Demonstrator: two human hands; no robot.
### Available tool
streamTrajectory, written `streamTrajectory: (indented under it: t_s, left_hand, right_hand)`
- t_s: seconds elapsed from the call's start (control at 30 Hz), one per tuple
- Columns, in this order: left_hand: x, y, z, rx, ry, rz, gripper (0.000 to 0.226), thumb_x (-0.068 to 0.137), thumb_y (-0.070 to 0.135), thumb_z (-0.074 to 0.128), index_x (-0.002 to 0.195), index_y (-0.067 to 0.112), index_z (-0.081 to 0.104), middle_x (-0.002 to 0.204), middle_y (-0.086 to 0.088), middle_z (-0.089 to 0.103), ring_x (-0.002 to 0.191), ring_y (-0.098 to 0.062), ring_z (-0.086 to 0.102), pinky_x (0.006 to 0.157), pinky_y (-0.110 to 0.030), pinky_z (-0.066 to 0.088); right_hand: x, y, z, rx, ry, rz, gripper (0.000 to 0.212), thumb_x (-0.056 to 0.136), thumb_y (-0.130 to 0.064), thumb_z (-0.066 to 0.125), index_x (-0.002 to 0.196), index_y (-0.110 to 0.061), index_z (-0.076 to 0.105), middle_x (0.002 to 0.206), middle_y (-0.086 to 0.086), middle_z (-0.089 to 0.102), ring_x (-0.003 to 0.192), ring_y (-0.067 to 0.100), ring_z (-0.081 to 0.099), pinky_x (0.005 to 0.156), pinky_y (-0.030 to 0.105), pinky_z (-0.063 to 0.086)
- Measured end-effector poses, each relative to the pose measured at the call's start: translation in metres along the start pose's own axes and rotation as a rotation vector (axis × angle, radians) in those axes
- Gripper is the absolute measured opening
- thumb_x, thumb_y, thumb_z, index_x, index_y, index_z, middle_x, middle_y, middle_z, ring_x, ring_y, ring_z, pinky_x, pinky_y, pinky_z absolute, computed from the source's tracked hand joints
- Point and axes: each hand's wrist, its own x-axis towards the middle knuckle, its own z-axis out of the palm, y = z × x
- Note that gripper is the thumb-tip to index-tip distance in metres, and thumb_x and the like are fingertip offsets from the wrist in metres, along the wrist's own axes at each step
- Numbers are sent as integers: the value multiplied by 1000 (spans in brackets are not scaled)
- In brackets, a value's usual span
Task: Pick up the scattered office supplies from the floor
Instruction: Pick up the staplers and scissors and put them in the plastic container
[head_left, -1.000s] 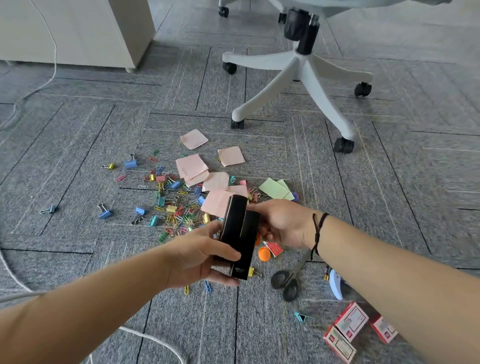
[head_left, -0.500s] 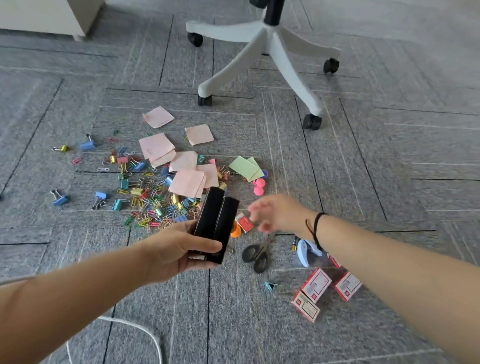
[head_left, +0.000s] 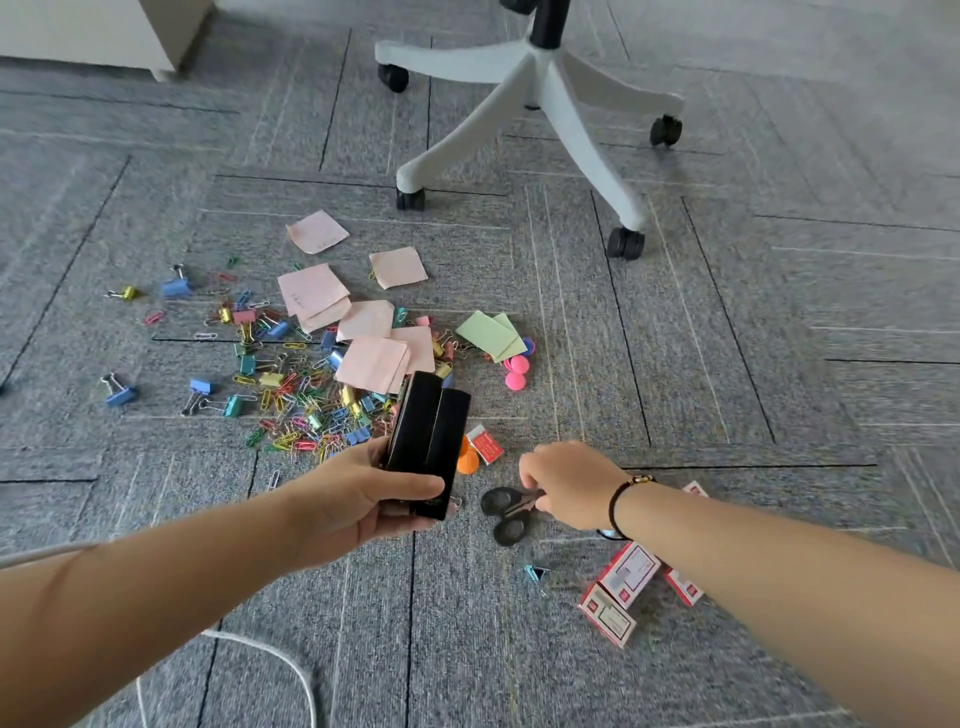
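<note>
my left grip (head_left: 358, 506) holds the stapler (head_left: 428, 441); right grip (head_left: 569, 483) pinches the scissors (head_left: 506, 512); clips (head_left: 306, 410), notes (head_left: 371, 364) and boxes (head_left: 623, 587) remain on the floor (head_left: 779, 338).

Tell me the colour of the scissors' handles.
Black, seen in the head view: the scissors lie on the carpet.

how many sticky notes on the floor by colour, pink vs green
pink sticky notes: 7 showing, some overlapped, so more may be hidden
green sticky notes: 2
total: 9 visible
</note>
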Motion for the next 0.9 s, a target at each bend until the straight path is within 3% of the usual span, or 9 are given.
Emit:
streamTrajectory:
  t_s: [0.17,0.33,0.37,0.43,0.5,0.57,0.67,0.77,0.9]
  left_hand:
    - [1,2,-2,-48,29,20,59,74,-12,73,130,-1,57,111,-26,71,101,-41,70,87,-45,60]
    - [-2,5,-4,-94,58,33,57,75,-9,73,130,-2,56,116,-26,71,110,-39,69,89,-44,60]
    - [-3,7,-6,-111,72,40,57,75,-8,73,130,-2,56,119,-26,70,114,-40,68,91,-45,59]
    - [-4,11,-11,-139,88,57,58,76,-7,73,131,-3,54,121,-27,69,116,-40,67,96,-49,57]
    - [-3,15,-14,-161,105,76,59,77,-5,73,132,-3,53,122,-27,69,116,-42,66,105,-53,50]
    - [-3,21,-14,-180,117,99,61,76,-4,75,133,-4,53,124,-28,68,118,-43,65,109,-54,46]
    - [-4,29,-12,-214,94,124,73,67,1,84,133,-6,54,127,-30,66,116,-43,66,103,-53,51]
    - [-5,31,-8,-203,39,126,58,74,1,80,128,-5,61,126,-29,67,109,-39,69,93,-47,58]
    - [-6,29,-5,-160,-59,105,50,75,4,74,125,-2,67,126,-26,67,111,-38,68,94,-48,58]
  right_hand:
    - [3,1,2,124,-104,45,15,96,-26,64,108,-16,65,109,2,63,99,24,60,88,34,41]
    - [5,1,-21,411,-36,127,8,90,-25,70,89,-22,62,85,-7,63,83,15,61,75,29,48]
    - [7,0,-28,559,16,169,11,86,-22,74,86,-20,63,81,-5,65,77,13,62,73,28,49]
    - [6,-8,-43,1097,122,238,16,80,-9,81,84,-12,66,75,1,68,66,11,62,68,28,52]
    - [4,-19,-58,1618,106,244,18,80,2,77,87,-8,64,74,6,69,61,12,61,59,25,48]
    - [4,-31,-72,1843,47,247,17,83,5,72,88,-8,64,78,9,71,61,15,62,57,25,47]
    - [5,-45,-84,1890,-35,202,10,88,1,68,93,-7,71,88,14,73,67,18,66,65,29,52]
    - [4,-51,-86,1887,-61,216,8,90,-1,67,91,-6,73,91,17,74,70,21,70,78,35,55]
    - [4,-48,-85,1885,-42,248,8,90,-3,67,87,-8,73,88,15,73,69,22,71,93,43,54]
